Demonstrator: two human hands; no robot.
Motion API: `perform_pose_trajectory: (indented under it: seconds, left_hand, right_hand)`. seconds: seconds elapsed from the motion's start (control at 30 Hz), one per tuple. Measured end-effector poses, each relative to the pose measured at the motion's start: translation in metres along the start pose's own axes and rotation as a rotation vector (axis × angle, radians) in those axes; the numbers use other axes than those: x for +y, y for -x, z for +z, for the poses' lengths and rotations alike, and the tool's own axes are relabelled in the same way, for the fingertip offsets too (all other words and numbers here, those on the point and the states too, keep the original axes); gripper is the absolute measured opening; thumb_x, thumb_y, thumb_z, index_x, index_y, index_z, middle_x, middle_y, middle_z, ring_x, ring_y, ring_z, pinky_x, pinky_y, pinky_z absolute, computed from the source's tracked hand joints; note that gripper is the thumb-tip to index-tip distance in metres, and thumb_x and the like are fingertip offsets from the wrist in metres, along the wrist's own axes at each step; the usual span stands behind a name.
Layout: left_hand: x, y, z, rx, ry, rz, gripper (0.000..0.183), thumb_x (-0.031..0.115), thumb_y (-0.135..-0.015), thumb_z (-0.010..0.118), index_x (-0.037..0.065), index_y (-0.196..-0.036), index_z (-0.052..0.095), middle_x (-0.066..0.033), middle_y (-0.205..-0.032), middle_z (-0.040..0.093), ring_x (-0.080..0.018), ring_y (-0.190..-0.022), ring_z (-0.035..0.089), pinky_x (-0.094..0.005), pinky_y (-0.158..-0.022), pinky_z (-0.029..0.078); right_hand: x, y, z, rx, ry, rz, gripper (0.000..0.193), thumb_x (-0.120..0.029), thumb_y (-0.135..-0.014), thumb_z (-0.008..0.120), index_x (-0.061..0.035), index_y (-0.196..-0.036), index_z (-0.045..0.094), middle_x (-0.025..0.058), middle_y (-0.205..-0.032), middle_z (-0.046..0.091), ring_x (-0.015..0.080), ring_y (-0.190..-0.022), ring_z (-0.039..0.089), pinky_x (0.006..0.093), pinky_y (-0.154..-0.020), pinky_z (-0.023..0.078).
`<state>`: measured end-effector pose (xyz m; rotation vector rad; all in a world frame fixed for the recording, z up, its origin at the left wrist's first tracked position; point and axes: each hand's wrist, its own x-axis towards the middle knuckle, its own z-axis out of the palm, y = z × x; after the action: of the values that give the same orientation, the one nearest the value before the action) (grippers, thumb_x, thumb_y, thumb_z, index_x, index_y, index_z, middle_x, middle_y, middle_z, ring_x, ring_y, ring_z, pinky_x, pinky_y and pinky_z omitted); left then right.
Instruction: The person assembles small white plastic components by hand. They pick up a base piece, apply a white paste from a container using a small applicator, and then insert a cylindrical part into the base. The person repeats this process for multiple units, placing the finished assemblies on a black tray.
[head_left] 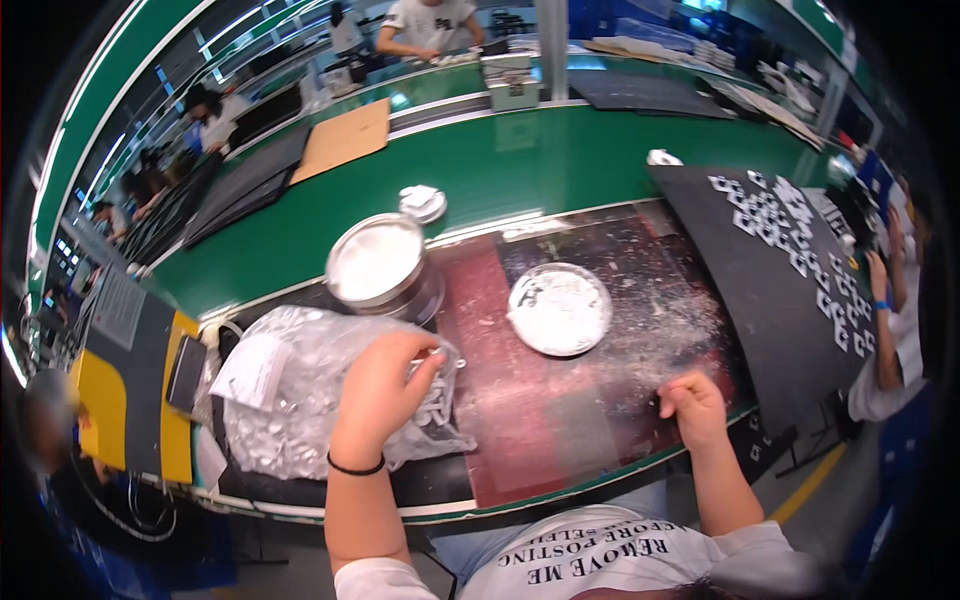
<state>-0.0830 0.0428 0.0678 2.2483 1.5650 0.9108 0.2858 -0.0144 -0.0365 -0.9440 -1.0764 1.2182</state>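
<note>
My left hand (385, 385) is over a clear plastic bag (300, 350) packed with small pale parts. Its thumb and forefinger curve together until the tips nearly meet; anything between them is too small to see. Loose parts (432, 405) show through the plastic beside it. Over the right side of the worn red-and-black work surface (500, 430), my right hand (695, 402) has its fingers curled in, their contents hidden. A round dish (560, 310) with a white, patchy inside lies between my hands, touched by neither.
Behind the bag stands a round metal tin (377, 262) with a pale top; a small white-topped container (422, 203) is beyond it. At right, a dark board (760, 300) carries rows of small white parts. A green belt (560, 170) runs behind. Another person's arm (882, 320) is at far right.
</note>
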Motion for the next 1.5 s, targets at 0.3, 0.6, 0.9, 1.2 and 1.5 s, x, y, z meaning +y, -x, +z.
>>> perform_pose_trajectory:
  seconds: [0.3, 0.6, 0.9, 1.2, 1.5]
  left_hand:
    - [-0.008, -0.004, 0.016, -0.023, -0.145, 0.084, 0.016, 0.014, -0.078, 0.064, 0.002, -0.088, 0.066, -0.0149, -0.084, 0.066, -0.0333, -0.082, 0.061, -0.0414, -0.074, 0.047]
    - [-0.012, -0.003, 0.022, 0.035, -0.184, 0.117, 0.019, 0.016, -0.077, 0.065, 0.003, -0.091, 0.065, -0.0146, -0.086, 0.065, -0.0330, -0.082, 0.060, -0.0419, -0.073, 0.047]
    - [-0.019, -0.003, 0.025, -0.029, -0.117, 0.074, 0.012, 0.013, -0.076, 0.058, 0.003, -0.072, 0.064, -0.0133, -0.075, 0.064, -0.0318, -0.075, 0.061, -0.0426, -0.067, 0.048]
    - [-0.026, -0.003, 0.040, 0.093, -0.402, 0.091, 0.010, 0.015, -0.076, 0.059, 0.007, -0.074, 0.064, -0.0087, -0.076, 0.063, -0.0280, -0.075, 0.061, -0.0412, -0.068, 0.048]
    - [-0.028, -0.002, 0.043, 0.121, -0.438, 0.073, 0.009, 0.017, -0.077, 0.060, 0.008, -0.077, 0.063, -0.0053, -0.076, 0.062, -0.0245, -0.077, 0.060, -0.0389, -0.070, 0.047]
  right_hand:
    - [-0.007, -0.001, 0.000, -0.183, -0.005, -0.080, 0.020, -0.017, -0.088, 0.062, -0.0099, -0.072, 0.052, -0.0027, -0.050, 0.049, 0.0083, -0.055, 0.044, 0.0340, -0.090, 0.036]
    - [-0.020, -0.007, 0.013, -0.332, 0.192, -0.180, 0.039, -0.037, -0.094, 0.049, -0.0041, -0.077, 0.061, 0.0097, -0.084, 0.062, 0.0195, -0.092, 0.053, 0.0365, -0.089, 0.038]
    - [-0.063, -0.128, 0.066, -0.097, 0.410, -0.188, 0.024, -0.020, -0.087, 0.060, -0.0033, -0.105, 0.060, 0.0083, -0.115, 0.057, 0.0180, -0.110, 0.051, 0.0309, -0.096, 0.038]
    - [0.036, -0.305, 0.003, 0.229, 1.278, -0.390, 0.032, -0.019, -0.081, 0.063, -0.0024, -0.108, 0.059, 0.0191, -0.120, 0.053, 0.0346, -0.116, 0.049, 0.0403, -0.098, 0.040]
    - [0.006, -0.349, 0.027, 0.335, 1.468, 0.029, 0.061, -0.018, -0.082, 0.061, -0.0139, -0.136, 0.034, 0.0187, -0.126, 0.053, 0.0372, -0.106, 0.057, 0.0467, -0.088, 0.046]
